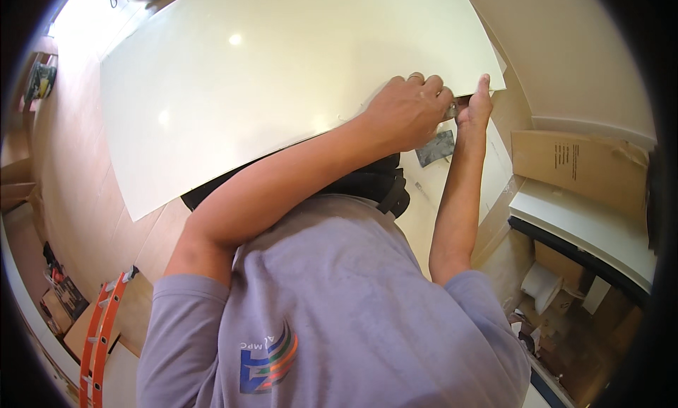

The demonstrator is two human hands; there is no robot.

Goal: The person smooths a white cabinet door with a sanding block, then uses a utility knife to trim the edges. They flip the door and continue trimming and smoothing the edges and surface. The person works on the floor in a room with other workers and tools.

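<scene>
A large white panel (282, 69) spreads in front of me, its near edge running up to the right. My left hand (413, 111) reaches across to that edge near the right corner. Its fingers are curled round a small shiny piece (452, 110), mostly hidden, whose kind I cannot make out. Just to the right, my right hand (476, 106) grips the panel's edge, thumb upward and the other fingers largely hidden. Below the two hands lies a flat dark grey rectangular piece (435, 149) on a pale surface.
To the right are a cardboard box (579, 157), a long white panel with a dark edge (579, 224) and a white spool (541, 286). An orange ladder (102, 337) stands at lower left. A dark green-and-black tool (41, 80) is at far left. A wall (579, 69) rises at upper right.
</scene>
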